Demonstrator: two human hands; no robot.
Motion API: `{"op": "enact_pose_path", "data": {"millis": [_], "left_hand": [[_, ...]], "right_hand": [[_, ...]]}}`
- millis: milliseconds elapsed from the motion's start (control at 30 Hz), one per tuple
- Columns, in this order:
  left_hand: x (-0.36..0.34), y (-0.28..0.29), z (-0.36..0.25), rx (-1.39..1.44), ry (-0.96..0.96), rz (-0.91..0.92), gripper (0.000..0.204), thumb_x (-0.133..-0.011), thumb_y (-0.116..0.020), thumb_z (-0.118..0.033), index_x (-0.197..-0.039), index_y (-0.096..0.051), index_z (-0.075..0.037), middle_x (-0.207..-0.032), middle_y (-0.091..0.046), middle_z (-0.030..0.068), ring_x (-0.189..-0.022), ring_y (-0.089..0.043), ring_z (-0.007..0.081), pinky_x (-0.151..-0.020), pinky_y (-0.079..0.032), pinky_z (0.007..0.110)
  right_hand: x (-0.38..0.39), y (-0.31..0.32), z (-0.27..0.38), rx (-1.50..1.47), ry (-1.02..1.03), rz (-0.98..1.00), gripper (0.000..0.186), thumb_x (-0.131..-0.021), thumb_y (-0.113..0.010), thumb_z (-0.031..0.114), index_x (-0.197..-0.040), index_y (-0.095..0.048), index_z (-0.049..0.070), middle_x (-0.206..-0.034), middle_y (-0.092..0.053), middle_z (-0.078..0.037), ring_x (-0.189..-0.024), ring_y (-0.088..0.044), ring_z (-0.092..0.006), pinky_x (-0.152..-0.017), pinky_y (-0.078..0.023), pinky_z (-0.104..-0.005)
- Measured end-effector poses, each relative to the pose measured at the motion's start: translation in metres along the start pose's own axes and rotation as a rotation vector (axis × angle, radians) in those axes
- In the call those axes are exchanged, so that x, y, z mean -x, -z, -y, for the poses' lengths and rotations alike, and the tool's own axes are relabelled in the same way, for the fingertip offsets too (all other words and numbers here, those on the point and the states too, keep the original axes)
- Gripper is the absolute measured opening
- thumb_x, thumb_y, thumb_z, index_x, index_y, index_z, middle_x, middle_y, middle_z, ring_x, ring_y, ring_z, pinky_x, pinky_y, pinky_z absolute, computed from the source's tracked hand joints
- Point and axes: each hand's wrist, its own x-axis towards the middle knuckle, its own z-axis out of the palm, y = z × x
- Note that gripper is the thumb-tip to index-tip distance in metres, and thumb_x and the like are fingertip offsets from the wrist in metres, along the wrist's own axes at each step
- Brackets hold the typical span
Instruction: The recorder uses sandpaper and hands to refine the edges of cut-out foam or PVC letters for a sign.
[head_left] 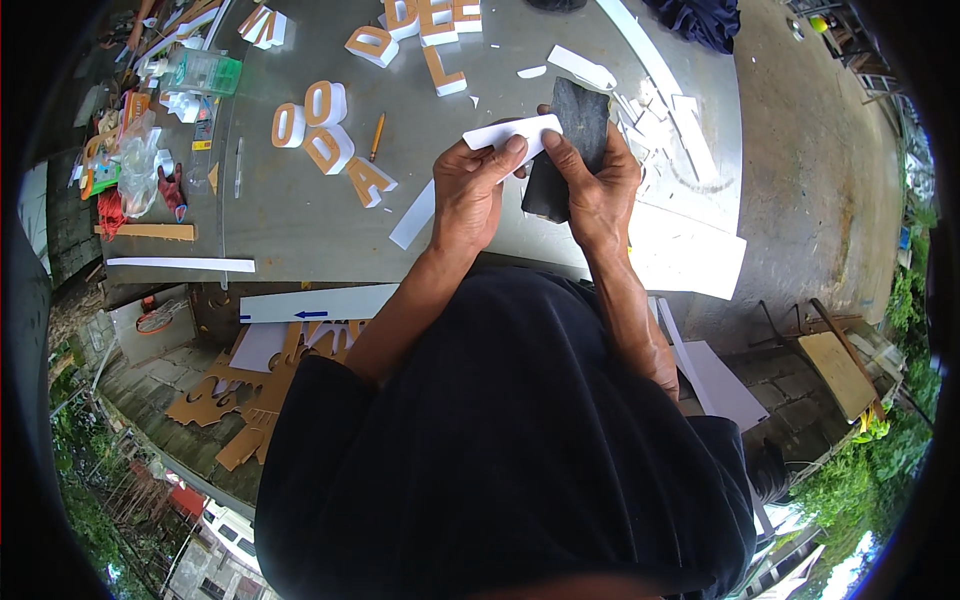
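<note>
My left hand (467, 205) is closed on a narrow white piece (510, 129) with a rounded right end, thumb on its near side. In my right hand (606, 200) sits a dark grey, flat rectangular sanding block (580, 118), held upright against the palm. The right thumb reaches over to the right end of the white piece, where the two things meet. Both hands are above the near part of the metal table (310, 225). Cut-out letters with brown faces and white sides lie left of my hands, among them a round one (288, 126) and a slanted one (370, 184).
A pencil (378, 136) lies among the letters. White strips and offcuts (652, 130) litter the right side of the table. At the far left are a green-tinted bottle (208, 73) and a clear plastic bag (138, 160). Brown cardboard scraps (215, 390) lie below the table edge.
</note>
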Motion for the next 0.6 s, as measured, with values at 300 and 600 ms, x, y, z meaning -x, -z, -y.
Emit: {"op": "enact_pose_path", "data": {"millis": [300, 600], "left_hand": [[-0.005, -0.004, -0.02, -0.176, -0.132, -0.002, 0.011, -0.091, -0.07, -0.003, -0.101, -0.071, 0.001, -0.092, -0.073, 0.0114, -0.075, -0.067, 0.0157, -0.056, -0.053, 0.03], [-0.002, -0.022, -0.032, -0.208, -0.205, 0.002, 0.013, -0.09, -0.073, -0.008, -0.096, -0.069, 0.003, -0.074, -0.067, 0.0063, -0.057, -0.058, 0.0098, -0.048, -0.047, 0.024]], "right_hand": [[0.011, 0.014, 0.007, 0.26, 0.028, 0.124, 0.045, -0.105, -0.052, 0.031, -0.144, -0.051, 0.01, -0.084, -0.071, -0.011, -0.068, -0.062, -0.0122, -0.061, -0.05, -0.0306], [0.019, 0.003, 0.023, 0.433, 0.114, 0.219, 0.045, -0.106, -0.05, 0.025, -0.148, -0.046, 0.011, -0.078, -0.066, -0.014, -0.066, -0.062, -0.0172, -0.062, -0.05, -0.0341]]}}
